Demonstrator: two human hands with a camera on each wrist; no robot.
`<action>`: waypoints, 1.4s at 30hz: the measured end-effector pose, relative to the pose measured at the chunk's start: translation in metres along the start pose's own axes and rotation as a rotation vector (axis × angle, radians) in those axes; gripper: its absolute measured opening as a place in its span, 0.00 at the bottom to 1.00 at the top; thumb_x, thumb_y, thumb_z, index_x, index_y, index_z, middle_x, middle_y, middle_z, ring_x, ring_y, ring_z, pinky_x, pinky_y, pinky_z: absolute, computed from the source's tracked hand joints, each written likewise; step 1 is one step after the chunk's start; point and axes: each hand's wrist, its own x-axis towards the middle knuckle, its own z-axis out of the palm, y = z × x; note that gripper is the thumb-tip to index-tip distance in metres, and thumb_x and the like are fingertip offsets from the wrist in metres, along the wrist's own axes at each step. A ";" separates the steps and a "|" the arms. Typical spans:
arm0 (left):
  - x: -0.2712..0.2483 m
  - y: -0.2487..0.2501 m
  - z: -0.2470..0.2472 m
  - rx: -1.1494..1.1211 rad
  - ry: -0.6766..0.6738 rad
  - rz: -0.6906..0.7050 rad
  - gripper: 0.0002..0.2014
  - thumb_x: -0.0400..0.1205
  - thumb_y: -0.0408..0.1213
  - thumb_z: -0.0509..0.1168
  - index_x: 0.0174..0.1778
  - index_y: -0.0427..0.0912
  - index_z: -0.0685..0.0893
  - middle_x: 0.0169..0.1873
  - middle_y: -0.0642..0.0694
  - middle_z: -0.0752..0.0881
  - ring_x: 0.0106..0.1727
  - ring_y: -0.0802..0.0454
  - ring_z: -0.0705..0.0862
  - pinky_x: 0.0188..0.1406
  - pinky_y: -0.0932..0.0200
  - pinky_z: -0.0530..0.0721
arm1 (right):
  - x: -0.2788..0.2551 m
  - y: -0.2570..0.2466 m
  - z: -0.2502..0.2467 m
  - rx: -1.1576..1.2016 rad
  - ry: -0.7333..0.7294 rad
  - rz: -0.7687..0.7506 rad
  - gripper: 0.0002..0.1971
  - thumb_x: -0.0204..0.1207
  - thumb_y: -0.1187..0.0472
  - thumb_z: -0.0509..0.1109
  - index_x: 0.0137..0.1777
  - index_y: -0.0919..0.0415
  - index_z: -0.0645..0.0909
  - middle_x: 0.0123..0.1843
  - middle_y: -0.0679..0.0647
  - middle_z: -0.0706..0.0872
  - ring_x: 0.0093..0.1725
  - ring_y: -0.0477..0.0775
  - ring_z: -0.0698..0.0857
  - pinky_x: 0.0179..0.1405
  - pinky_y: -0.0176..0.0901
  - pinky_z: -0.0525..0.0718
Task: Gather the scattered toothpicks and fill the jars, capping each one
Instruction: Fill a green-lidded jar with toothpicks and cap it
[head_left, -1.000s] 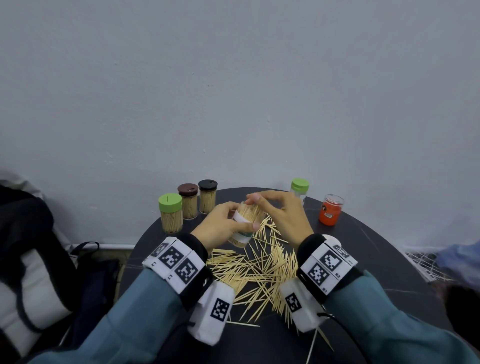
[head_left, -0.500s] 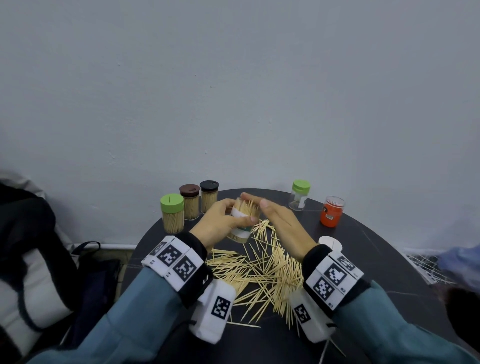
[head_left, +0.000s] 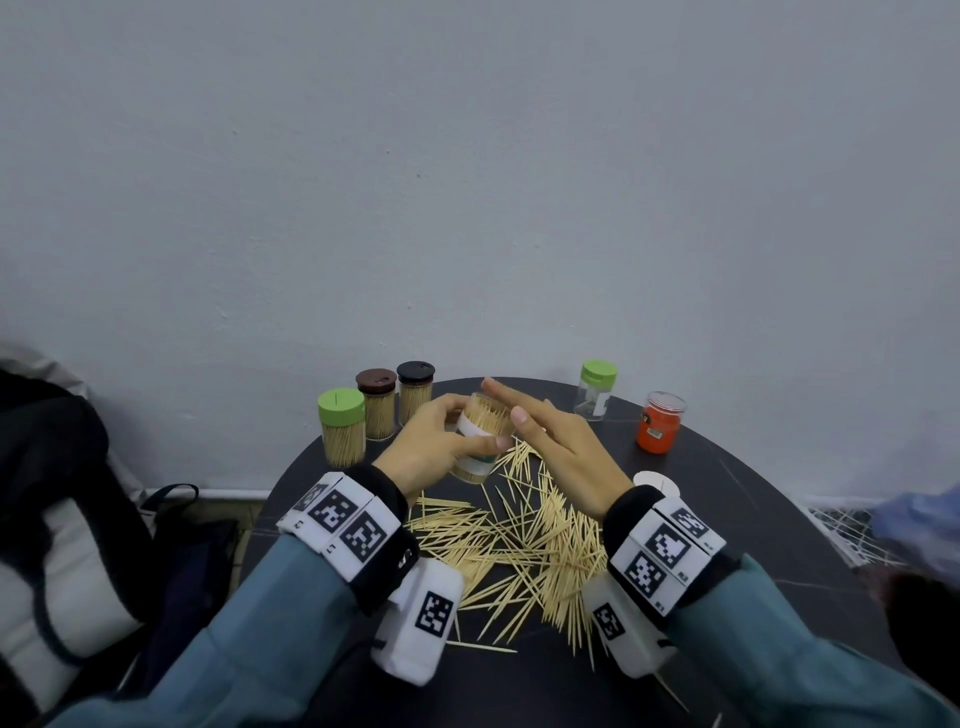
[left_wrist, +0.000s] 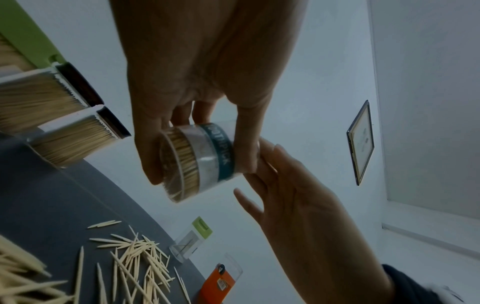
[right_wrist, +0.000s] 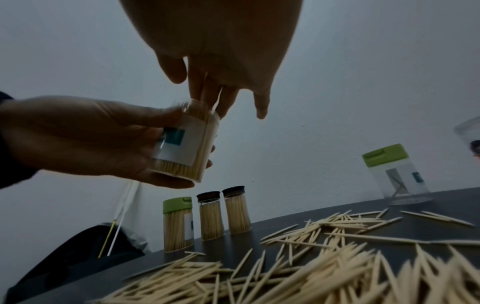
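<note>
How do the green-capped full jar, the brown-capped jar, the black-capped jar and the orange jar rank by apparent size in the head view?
1. green-capped full jar
2. brown-capped jar and black-capped jar: look alike
3. orange jar: squatter, so unsure against these

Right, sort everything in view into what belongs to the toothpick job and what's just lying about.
Part of the job:
- left hand, gripping the open jar
- right hand, fingers straight at the jar's mouth
- loose toothpicks
- three full capped jars
- near-empty green-capped jar
- red jar
- white cap

Lying about:
- dark bag
- framed picture
</note>
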 end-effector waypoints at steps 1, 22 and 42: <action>0.000 0.000 0.000 -0.003 -0.004 0.007 0.37 0.60 0.43 0.79 0.66 0.40 0.76 0.57 0.41 0.85 0.60 0.44 0.83 0.63 0.46 0.81 | 0.000 0.000 -0.001 0.008 -0.011 -0.003 0.26 0.79 0.46 0.48 0.76 0.46 0.66 0.75 0.44 0.73 0.75 0.39 0.68 0.82 0.46 0.45; -0.007 0.008 0.001 0.021 -0.092 0.208 0.29 0.63 0.15 0.75 0.54 0.46 0.79 0.52 0.48 0.84 0.52 0.57 0.84 0.45 0.68 0.83 | 0.004 0.002 -0.021 -0.186 0.111 -0.121 0.03 0.69 0.54 0.77 0.42 0.48 0.88 0.61 0.37 0.79 0.65 0.41 0.73 0.62 0.33 0.67; -0.009 0.006 0.007 0.235 0.077 0.244 0.28 0.61 0.26 0.81 0.55 0.44 0.80 0.52 0.51 0.83 0.52 0.62 0.80 0.43 0.76 0.77 | 0.011 0.007 -0.007 -0.687 0.296 -0.173 0.13 0.73 0.46 0.61 0.44 0.52 0.83 0.52 0.42 0.81 0.59 0.45 0.76 0.65 0.50 0.59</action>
